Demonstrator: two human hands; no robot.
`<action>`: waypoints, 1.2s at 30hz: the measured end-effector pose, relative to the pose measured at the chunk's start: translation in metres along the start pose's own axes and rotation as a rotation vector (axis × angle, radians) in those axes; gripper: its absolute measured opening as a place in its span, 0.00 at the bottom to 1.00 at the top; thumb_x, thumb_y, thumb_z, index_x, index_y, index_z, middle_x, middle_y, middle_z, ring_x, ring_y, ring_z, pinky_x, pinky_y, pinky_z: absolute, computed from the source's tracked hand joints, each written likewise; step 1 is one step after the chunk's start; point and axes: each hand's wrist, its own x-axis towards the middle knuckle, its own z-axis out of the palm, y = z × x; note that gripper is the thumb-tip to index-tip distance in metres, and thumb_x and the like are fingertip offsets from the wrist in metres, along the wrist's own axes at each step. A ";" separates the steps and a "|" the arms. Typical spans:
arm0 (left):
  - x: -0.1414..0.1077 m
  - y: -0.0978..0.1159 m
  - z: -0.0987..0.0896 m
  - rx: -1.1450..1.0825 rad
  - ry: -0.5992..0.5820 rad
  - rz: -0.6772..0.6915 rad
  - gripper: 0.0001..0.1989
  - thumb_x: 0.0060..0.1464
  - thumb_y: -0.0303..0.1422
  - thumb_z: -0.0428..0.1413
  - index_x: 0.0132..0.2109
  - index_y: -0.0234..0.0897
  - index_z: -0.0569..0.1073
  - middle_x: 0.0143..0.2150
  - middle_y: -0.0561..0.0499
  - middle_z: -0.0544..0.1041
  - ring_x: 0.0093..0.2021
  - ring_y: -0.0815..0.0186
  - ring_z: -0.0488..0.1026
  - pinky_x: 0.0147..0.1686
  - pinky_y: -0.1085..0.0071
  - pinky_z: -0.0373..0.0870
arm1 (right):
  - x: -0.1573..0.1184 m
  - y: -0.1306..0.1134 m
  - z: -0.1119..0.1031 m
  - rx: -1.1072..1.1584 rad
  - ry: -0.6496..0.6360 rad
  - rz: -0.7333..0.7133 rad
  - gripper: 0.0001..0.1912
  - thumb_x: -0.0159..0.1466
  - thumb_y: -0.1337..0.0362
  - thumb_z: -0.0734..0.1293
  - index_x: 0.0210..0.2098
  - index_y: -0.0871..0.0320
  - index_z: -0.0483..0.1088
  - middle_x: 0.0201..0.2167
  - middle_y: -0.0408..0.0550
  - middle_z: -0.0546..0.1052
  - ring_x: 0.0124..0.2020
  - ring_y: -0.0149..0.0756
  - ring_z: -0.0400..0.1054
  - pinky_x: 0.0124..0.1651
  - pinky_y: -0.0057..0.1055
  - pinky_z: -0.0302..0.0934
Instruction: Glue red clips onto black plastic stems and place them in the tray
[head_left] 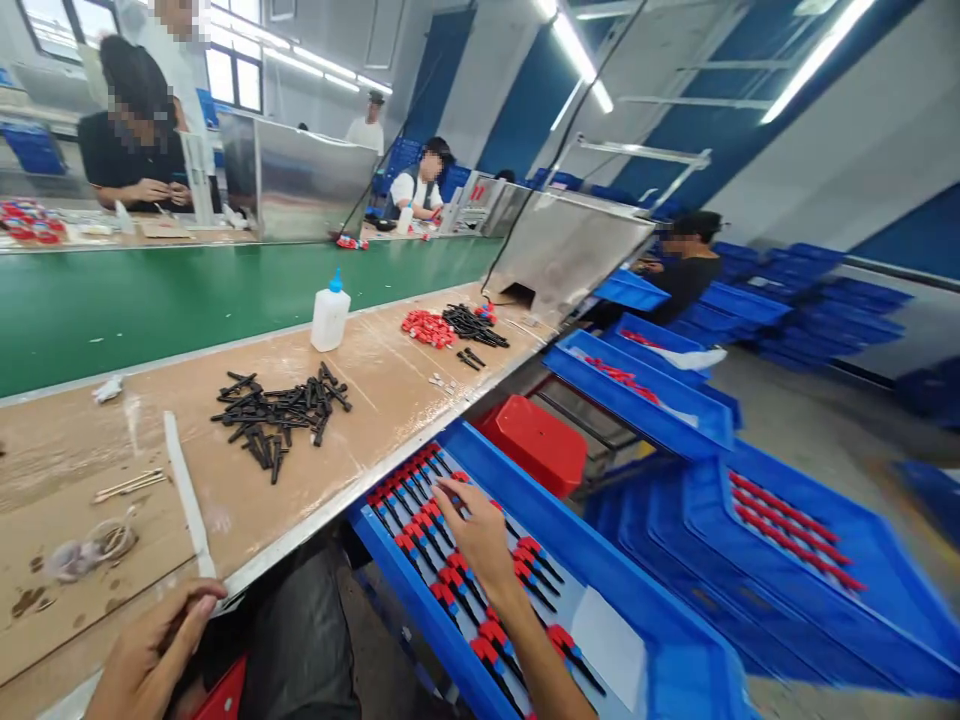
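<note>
My right hand (pixel 476 530) is over a blue tray (pixel 409 595), its fingers loosely spread above rows of black stems with red-and-blue heads (pixel 491 635). I see nothing held in it; the fingertips are close to the upper rows. At the lower left, my left hand (pixel 161 640) rests by the worktable's front edge, thumb against curled forefinger, with no object showing between them. Close to its fingertips ends a white strip (pixel 186 490) on the tabletop. A loose pile of black stem-like parts (pixel 285 410) lies on the brown worktable (pixel 352 400).
A white squeeze bottle (pixel 330 320) with a blue cap stands near the green belt (pixel 187 305). Farther right are red parts (pixel 429 328) and more black stems (pixel 474 326). A red stool (pixel 536 445) and stacked blue trays (pixel 667 540) are beyond my tray. Several co-workers sit or stand farther off.
</note>
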 end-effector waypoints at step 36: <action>-0.035 -0.011 -0.030 -1.214 0.015 -0.206 0.16 0.64 0.44 0.47 0.40 0.35 0.68 0.22 0.61 0.52 0.19 0.75 0.47 0.21 0.76 0.44 | -0.011 -0.293 0.125 0.678 -0.632 -0.229 0.18 0.64 0.56 0.68 0.50 0.56 0.75 0.39 0.51 0.82 0.37 0.39 0.76 0.42 0.35 0.70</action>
